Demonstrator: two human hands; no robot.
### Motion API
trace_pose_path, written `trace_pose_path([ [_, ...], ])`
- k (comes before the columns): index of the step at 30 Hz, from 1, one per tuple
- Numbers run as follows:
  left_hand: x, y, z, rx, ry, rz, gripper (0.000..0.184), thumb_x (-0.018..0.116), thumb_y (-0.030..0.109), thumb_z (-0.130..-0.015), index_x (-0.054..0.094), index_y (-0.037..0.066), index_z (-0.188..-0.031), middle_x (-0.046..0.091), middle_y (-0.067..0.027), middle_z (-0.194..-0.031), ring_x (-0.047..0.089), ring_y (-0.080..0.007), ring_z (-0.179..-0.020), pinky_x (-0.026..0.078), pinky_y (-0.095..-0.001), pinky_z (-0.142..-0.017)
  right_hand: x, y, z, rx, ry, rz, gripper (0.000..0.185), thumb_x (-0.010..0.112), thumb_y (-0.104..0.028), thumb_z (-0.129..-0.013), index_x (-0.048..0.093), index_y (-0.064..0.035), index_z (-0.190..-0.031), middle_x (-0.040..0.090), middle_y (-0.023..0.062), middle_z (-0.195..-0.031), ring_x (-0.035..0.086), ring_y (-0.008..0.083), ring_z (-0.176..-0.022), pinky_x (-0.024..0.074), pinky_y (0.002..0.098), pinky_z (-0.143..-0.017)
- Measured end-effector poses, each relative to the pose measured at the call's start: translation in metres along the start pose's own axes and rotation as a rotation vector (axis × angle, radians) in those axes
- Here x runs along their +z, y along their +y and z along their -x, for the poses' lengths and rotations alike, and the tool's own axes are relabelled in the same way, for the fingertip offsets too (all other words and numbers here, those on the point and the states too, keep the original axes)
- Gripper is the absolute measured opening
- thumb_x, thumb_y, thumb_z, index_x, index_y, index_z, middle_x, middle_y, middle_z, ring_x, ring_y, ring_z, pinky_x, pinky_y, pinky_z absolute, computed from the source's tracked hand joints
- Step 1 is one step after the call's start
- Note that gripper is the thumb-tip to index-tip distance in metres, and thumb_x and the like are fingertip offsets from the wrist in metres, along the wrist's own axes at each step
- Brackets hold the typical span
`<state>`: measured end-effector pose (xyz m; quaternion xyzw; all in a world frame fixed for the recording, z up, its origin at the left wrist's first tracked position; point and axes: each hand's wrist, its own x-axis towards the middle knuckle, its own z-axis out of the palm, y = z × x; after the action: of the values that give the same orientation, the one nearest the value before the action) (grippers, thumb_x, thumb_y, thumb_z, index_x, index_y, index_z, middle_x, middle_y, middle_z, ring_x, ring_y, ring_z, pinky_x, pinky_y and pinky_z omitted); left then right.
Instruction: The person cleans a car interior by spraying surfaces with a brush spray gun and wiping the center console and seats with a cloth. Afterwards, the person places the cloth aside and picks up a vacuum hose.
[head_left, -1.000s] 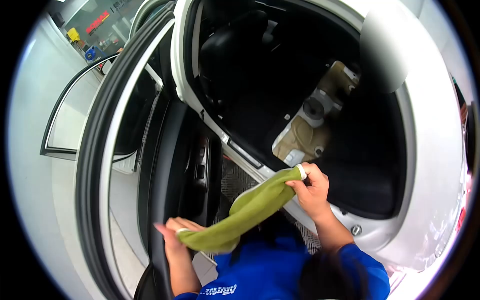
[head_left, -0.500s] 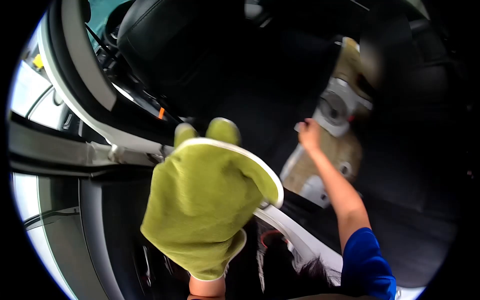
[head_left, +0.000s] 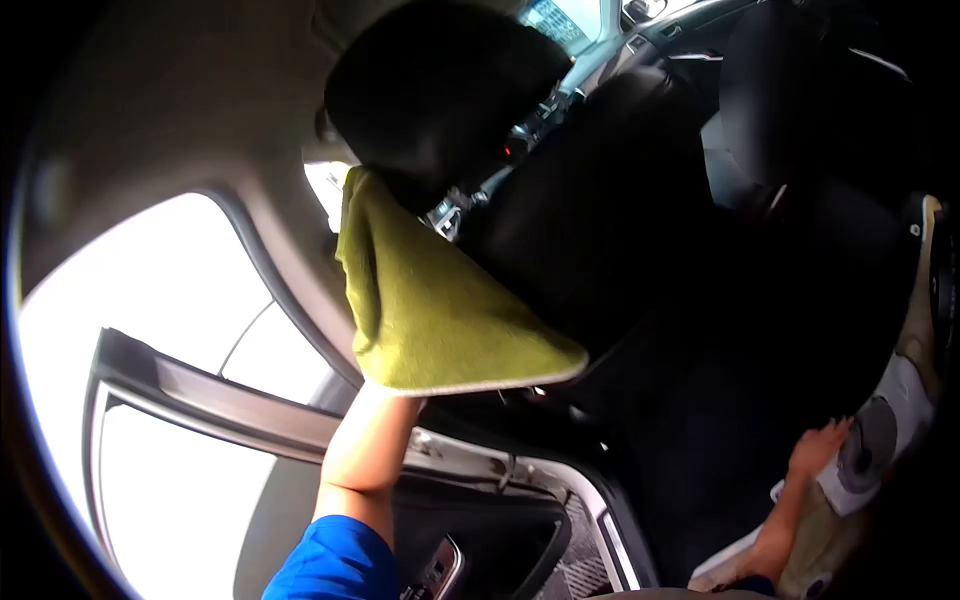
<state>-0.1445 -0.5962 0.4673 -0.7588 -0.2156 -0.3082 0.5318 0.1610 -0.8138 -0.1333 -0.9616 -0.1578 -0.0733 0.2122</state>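
A green cloth (head_left: 440,310) with pale edging covers my left hand, so its fingers are hidden; only the wrist and forearm show below. The cloth is held up against the inner door pillar (head_left: 300,290), beside the dark front seat back (head_left: 450,90). Low on the right, my right hand (head_left: 822,447) has its fingers stretched out. Its fingertips reach the edge of a round grey part (head_left: 868,447) set in a white and beige panel (head_left: 905,400).
An open car door with its window frame (head_left: 225,400) stands at the left. Below the cloth runs the door sill (head_left: 600,510). A dark front seat (head_left: 590,190) fills the middle. The windshield (head_left: 565,22) shows at the top.
The view has swung up and left. My left hand has raised the cloth from low in the doorway to the pillar. My right hand stays by the round grey part.
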Motion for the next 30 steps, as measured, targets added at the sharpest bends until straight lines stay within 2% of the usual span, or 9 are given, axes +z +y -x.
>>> trace_pose_path([
  [4,0.051,-0.066,-0.061,-0.007,-0.015,0.174,0.04,0.058,0.025,-0.091,0.049,0.006,-0.125,0.054,-0.0115,-0.113,0.052,-0.0259,-0.107,0.044,-0.0352,-0.091,-0.011,-0.003,0.008,0.003,0.128,-0.064,0.05,0.048,-0.007,-0.084,0.041,0.0025,-0.133,0.032,0.0236,-0.145,0.025,0.0377,-0.138,0.0206,0.0461,-0.115],
  [6,0.074,-0.085,-0.098,-0.455,-0.165,0.854,0.04,0.059,0.029,-0.091,0.053,0.002,-0.121,0.053,-0.0121,-0.124,0.05,-0.0205,-0.113,0.042,-0.0339,-0.095,-0.009,-0.007,0.003,0.059,0.084,-0.047,0.052,0.047,-0.005,-0.085,0.039,0.0016,-0.136,0.031,0.0231,-0.145,0.025,0.0375,-0.138,0.022,0.0461,-0.115],
  [9,0.087,-0.095,-0.114,-0.713,-0.236,0.966,0.041,0.058,0.028,-0.091,0.055,-0.002,-0.118,0.052,-0.0155,-0.129,0.049,-0.0248,-0.117,0.04,-0.0394,-0.099,-0.01,-0.003,0.004,0.039,0.094,-0.052,0.053,0.048,-0.003,-0.084,0.038,0.0013,-0.136,0.031,0.0225,-0.145,0.026,0.0372,-0.138,0.0246,0.0462,-0.114],
  [11,0.076,-0.079,-0.112,-0.031,-0.24,-0.246,0.044,0.055,0.028,-0.093,0.052,-0.001,-0.125,0.047,-0.0212,-0.133,0.043,-0.0374,-0.123,0.036,-0.0449,-0.102,-0.008,-0.005,0.005,0.037,0.087,-0.04,0.053,0.048,-0.003,-0.085,0.037,0.0012,-0.137,0.032,0.0216,-0.145,0.026,0.0368,-0.138,0.0253,0.046,-0.114],
  [12,0.058,-0.043,-0.125,-0.336,-0.177,0.157,0.046,0.049,0.03,-0.095,0.049,0.002,-0.132,0.038,-0.0257,-0.14,0.031,-0.0479,-0.129,0.027,-0.0504,-0.108,-0.007,-0.008,0.002,0.034,0.078,-0.043,0.053,0.048,-0.003,-0.085,0.037,0.0012,-0.137,0.032,0.0216,-0.145,0.026,0.0368,-0.138,0.0253,0.046,-0.114],
  [18,0.073,-0.037,-0.196,-0.271,-0.404,-0.151,0.065,0.042,0.053,-0.093,0.047,0.003,-0.133,0.032,-0.0276,-0.144,0.027,-0.0483,-0.133,0.014,-0.0586,-0.111,-0.011,-0.011,-0.001,0.073,-0.006,0.036,0.051,0.049,-0.003,-0.086,0.038,0.001,-0.136,0.033,0.0205,-0.144,0.026,0.0349,-0.138,0.0261,0.0449,-0.114],
  [20,0.068,-0.023,-0.255,-0.4,-0.841,-0.01,0.066,0.039,0.055,-0.093,0.049,0.002,-0.131,0.032,-0.0278,-0.143,0.026,-0.0489,-0.133,0.017,-0.0627,-0.108,0.004,-0.004,0.005,0.073,0.046,0.061,0.052,0.049,-0.004,-0.087,0.038,0.0007,-0.137,0.033,0.0197,-0.144,0.026,0.0335,-0.139,0.026,0.0435,-0.115],
  [26,0.024,0.069,-0.172,0.413,-0.434,-0.017,0.04,0.047,0.047,-0.091,0.056,0.032,-0.127,0.032,-0.0196,-0.145,0.029,-0.0487,-0.132,0.022,-0.0622,-0.107,0.006,-0.002,0.006,0.059,0.087,0.045,0.052,0.049,-0.005,-0.088,0.037,-0.0009,-0.139,0.032,0.0187,-0.147,0.025,0.0318,-0.14,0.0266,0.0415,-0.114],
  [30,0.067,0.05,-0.19,0.272,-0.43,0.12,0.039,0.042,0.037,-0.096,0.049,0.03,-0.134,0.024,-0.0192,-0.15,0.034,-0.0455,-0.132,0.029,-0.0569,-0.107,0.011,-0.001,0.007,0.078,0.072,0.052,0.051,0.047,-0.005,-0.089,0.036,-0.0025,-0.139,0.031,0.0178,-0.147,0.026,0.0308,-0.14,0.027,0.0412,-0.114],
])
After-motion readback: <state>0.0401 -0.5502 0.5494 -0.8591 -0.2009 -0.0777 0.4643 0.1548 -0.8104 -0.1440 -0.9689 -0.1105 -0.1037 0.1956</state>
